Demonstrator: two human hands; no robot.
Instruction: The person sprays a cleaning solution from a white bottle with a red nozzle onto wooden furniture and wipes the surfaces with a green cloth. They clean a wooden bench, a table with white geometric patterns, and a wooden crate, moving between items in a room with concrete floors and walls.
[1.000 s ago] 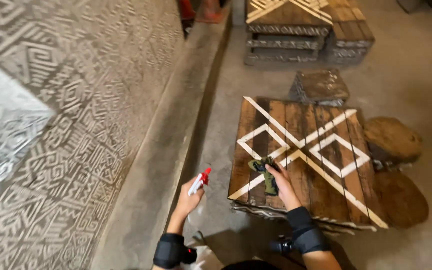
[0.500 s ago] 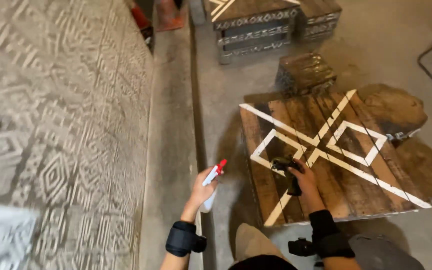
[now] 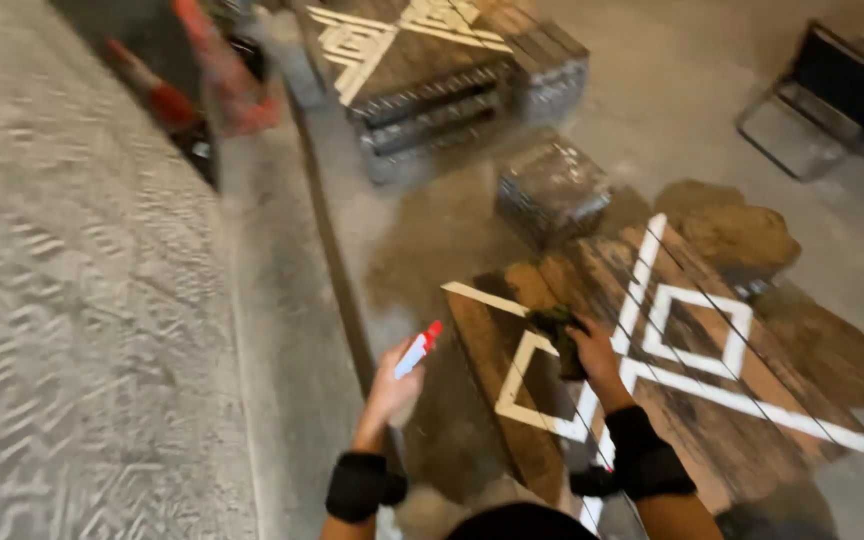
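— Where are your hands right now?

— Your right hand (image 3: 592, 355) is pressed down on a dark green cloth (image 3: 558, 328), fingers closed over it, on the wooden pallet table (image 3: 712, 420). The cloth sits near the table's far left corner, right beside the white painted lines (image 3: 692, 345). Your left hand (image 3: 392, 385) is off the table, out past its left edge, wrapped around a spray bottle (image 3: 415, 350) with its red nozzle pointing up and away from you. The two hands are well apart.

— So which step is this?

— It looks like wiping: the cloth is flat on the boards under your palm, and the bottle is held aside, not aimed at the wood. The view is blurred, so I cannot tell whether the planks are wet.

— What does the next move call for?

— Probably steady downward pressure and a stroke along the planks toward the near edge, so the cloth does not snag in the gaps between boards. Keep the bottle clear of the table's left edge and of the concrete ledge (image 3: 272, 300) beside you.
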